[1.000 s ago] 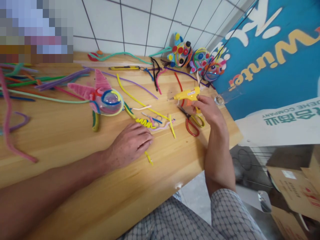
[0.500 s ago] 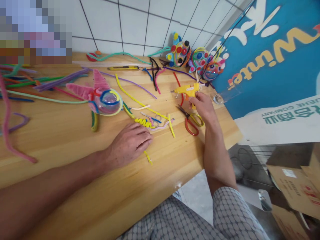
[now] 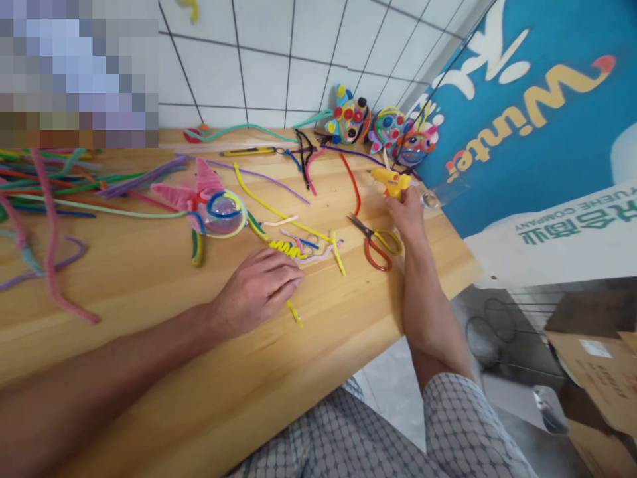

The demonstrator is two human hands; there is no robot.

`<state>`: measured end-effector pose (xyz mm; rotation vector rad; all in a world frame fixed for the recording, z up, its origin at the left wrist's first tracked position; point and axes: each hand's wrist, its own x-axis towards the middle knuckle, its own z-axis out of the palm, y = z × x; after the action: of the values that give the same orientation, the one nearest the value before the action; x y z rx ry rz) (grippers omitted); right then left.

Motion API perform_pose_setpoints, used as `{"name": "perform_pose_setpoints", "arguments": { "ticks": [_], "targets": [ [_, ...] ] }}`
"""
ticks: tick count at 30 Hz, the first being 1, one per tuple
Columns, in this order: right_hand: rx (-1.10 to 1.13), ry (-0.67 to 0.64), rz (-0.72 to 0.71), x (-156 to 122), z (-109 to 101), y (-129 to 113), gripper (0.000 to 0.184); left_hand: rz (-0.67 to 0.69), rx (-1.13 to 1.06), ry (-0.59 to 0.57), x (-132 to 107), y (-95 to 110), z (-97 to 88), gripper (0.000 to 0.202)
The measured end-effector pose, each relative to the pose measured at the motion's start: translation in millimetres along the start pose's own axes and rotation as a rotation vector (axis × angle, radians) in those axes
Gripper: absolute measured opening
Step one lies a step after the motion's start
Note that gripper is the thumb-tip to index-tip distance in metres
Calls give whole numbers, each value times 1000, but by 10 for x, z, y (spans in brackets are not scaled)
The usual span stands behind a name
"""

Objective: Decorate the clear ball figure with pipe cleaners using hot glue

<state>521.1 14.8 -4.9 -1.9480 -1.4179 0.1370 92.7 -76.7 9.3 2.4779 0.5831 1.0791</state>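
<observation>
My right hand [image 3: 409, 216] is closed around the handle of a yellow glue gun [image 3: 391, 180] at the right side of the table, its nozzle pointing left. Scissors [image 3: 375, 242] with one red and one yellow handle loop lie just below the gun. My left hand [image 3: 261, 285] rests on the wood with curled fingers. Yellow shows between those fingers, and the end of a yellow pipe cleaner [image 3: 294, 313] sticks out beneath them. A coiled yellow pipe cleaner [image 3: 287, 249] touches the fingertips from behind. Further left sits a clear ball [image 3: 221, 214] with pink pipe-cleaner fins.
Several decorated balls [image 3: 351, 119] stand by the tiled wall. Loose pipe cleaners [image 3: 124, 182] pile up on the left. A yellow utility knife [image 3: 249, 152] lies at the back, and a roll of clear tape [image 3: 430, 199] at the right. Cardboard boxes [image 3: 587, 372] stand below.
My right hand has moved the glue gun a little to the right, away from the scissors' tips. The left hand stays in place. My view has tilted slightly upward.
</observation>
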Motion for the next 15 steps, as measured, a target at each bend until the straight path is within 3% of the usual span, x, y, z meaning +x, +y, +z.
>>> {"name": "perform_pose_setpoints", "arguments": {
  "ticks": [5,9,13,15],
  "targets": [
    [-40,31,112,-16,135,-11,28,17,13,147,125,107,-162,15],
    [-19,10,170,-31,68,-94,30,-23,32,279,220,124,-355,17],
    [-8,41,198,-90,-288,-223,35,-102,69,480,230,71,-652,10],
    [-106,164,119,-178,-563,-348,23,-182,71,590,193,36,-805,13]
  ]
}}
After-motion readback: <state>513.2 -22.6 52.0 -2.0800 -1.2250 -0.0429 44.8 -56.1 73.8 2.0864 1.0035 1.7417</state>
